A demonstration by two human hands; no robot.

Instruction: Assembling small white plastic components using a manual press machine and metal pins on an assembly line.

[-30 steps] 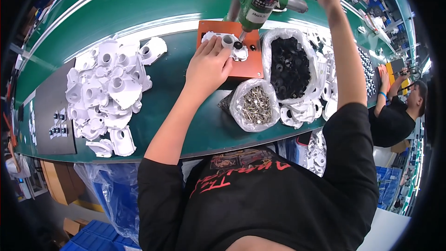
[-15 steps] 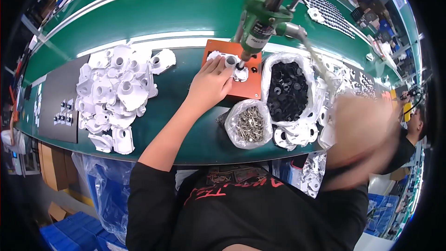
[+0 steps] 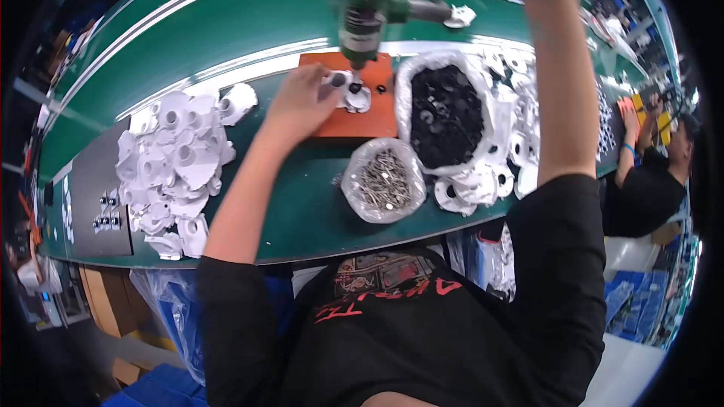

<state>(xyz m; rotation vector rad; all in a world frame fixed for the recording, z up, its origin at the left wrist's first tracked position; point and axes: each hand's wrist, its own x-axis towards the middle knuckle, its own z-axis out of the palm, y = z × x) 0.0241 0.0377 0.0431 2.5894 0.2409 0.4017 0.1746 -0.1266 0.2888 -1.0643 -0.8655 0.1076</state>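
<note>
At the orange fixture block (image 3: 351,126), my left hand (image 3: 303,98) has its thumb and fingers closed round the left side of a white plastic part (image 3: 356,102) with a short tube. Directly over that part stands a green screw-driving machine (image 3: 362,26), its tip down near a dark round spot on the part. My right forearm (image 3: 562,68) reaches up past the machine's right side, and the hand itself lies beyond the upper edge of the picture.
Left of the fixture lies a heap of white plastic parts (image 3: 173,158). Nearer me sits a bag of screws (image 3: 383,181), beside a larger bag of black pieces (image 3: 446,117). White flanged parts (image 3: 475,185) crowd the right side. A co-worker (image 3: 648,181) sits farther right.
My right arm has swung from a blur over the right of the bench up to the top edge. My left hand has shifted from lying over the white part to gripping its left side.
</note>
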